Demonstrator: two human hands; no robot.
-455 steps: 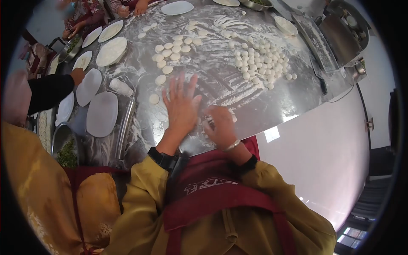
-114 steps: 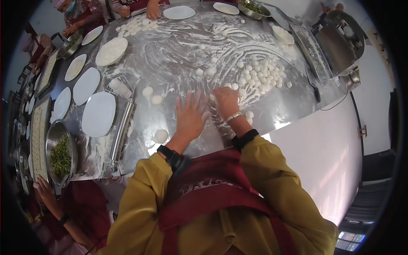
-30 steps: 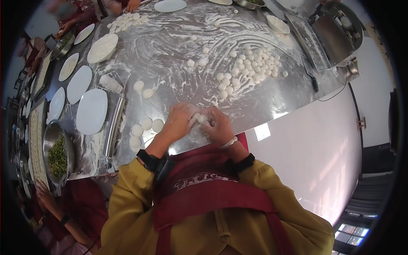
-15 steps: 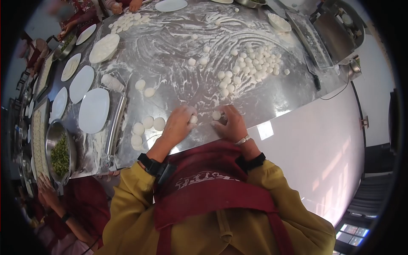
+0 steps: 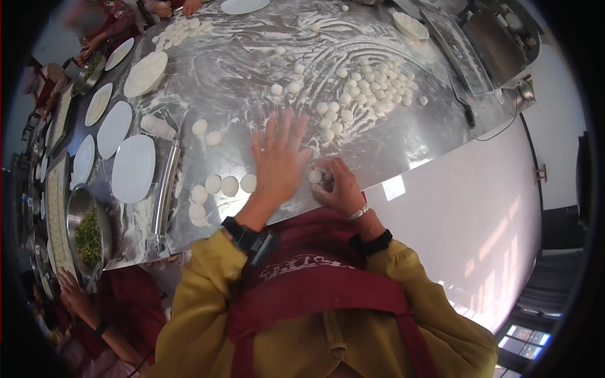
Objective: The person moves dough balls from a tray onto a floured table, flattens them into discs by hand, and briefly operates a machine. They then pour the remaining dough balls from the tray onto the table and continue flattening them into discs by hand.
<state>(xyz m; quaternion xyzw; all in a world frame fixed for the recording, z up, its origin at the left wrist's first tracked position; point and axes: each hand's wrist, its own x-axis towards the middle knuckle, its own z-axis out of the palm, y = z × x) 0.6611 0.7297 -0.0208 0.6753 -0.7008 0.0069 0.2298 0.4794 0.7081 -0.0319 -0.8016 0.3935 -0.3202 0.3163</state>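
Observation:
My left hand (image 5: 280, 164) stretches forward over the floury metal table (image 5: 246, 148), fingers spread, nothing seen in it. Just left of its wrist, a round dough piece (image 5: 248, 183) ends a curved row of several flattened dough rounds (image 5: 213, 184). Close to the table's front edge, my right hand (image 5: 342, 187) curls around a dough ball (image 5: 314, 176), which shows at the thumb and fingertips. Beyond both hands lies a pile of small dough balls (image 5: 378, 88), with a few loose dough balls (image 5: 293, 87) nearer the middle.
A steel rolling pin (image 5: 166, 189) lies left of the rounds, beside white plates (image 5: 133, 169) and a steel bowl of chopped green filling (image 5: 90, 236). A scraper-like tool with a black handle (image 5: 469, 115) is at right. A co-worker's hand (image 5: 74, 293) shows at lower left, others at the back.
My left hand has opened and moved forward from the ball it held. Another dough piece now sits at the right end of the row. My right hand stays around its ball.

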